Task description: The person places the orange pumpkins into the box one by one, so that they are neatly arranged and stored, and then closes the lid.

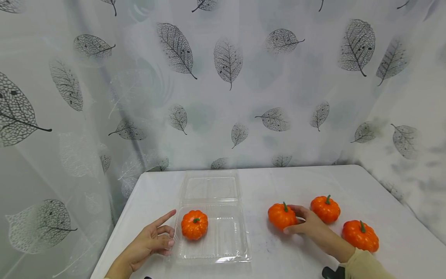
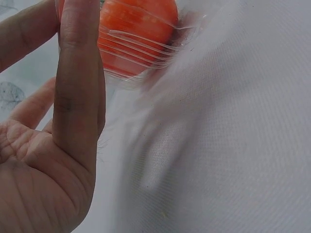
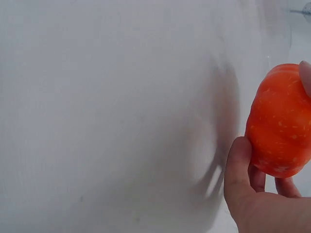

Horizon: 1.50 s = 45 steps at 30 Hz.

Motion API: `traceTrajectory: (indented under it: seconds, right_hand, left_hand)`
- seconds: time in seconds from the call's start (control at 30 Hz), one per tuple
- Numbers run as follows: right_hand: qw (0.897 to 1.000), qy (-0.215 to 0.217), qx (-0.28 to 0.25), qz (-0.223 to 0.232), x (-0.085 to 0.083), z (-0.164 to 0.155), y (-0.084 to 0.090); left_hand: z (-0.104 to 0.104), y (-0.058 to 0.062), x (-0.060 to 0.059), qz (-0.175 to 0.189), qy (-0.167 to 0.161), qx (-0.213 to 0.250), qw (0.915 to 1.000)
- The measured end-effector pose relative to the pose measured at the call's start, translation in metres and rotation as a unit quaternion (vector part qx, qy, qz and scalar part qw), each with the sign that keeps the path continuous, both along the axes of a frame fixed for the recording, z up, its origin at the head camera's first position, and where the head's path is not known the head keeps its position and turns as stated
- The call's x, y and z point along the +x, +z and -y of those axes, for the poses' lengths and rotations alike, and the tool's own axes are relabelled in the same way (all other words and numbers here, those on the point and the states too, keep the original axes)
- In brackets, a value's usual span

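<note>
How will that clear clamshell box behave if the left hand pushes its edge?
The clamshell box looks thin and see-through, so its wall would probably flex rather than stay stiff. With only one pumpkin inside, it seems light and may slide on the smooth table. The left hand rests at its side.

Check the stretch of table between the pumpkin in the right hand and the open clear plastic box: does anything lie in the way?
Nothing visible does. The right hand grips a small orange pumpkin; bare white table separates it from the clear plastic clamshell box.

Right hand [image 1: 308,224] around pumpkin [image 1: 281,215], beside clear container [image 1: 223,248]
</note>
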State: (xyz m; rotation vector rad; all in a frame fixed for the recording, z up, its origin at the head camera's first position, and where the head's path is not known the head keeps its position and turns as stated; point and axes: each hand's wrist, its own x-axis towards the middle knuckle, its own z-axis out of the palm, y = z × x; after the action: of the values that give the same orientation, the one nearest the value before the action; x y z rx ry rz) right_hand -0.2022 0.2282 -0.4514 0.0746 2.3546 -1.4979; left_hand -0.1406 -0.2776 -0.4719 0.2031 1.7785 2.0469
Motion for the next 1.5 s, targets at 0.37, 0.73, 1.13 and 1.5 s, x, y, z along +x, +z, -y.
traceTrajectory:
  seconds: [0.37, 0.73, 1.13, 1.5]
  right_hand:
    - [0.993, 0.038, -0.114, 0.019, 0.010, 0.013, 0.007]
    - [0.984, 0.080, -0.159, 0.034, 0.016, 0.030, 0.016]
    - [0.976, 0.105, -0.181, 0.064, 0.023, 0.055, 0.033]
    - [0.959, 0.152, -0.228, 0.076, 0.028, 0.075, 0.042]
  left_hand:
    - [0.000, 0.000, 0.000, -0.001, -0.001, 0.003, 1.0000]
    - [0.001, 0.000, 0.000, 0.000, -0.001, 0.004, 1.0000]
    - [0.000, 0.001, 0.000, -0.001, 0.002, 0.002, 1.0000]
    - [-0.001, 0.002, 0.001, 0.000, 0.000, 0.004, 1.0000]
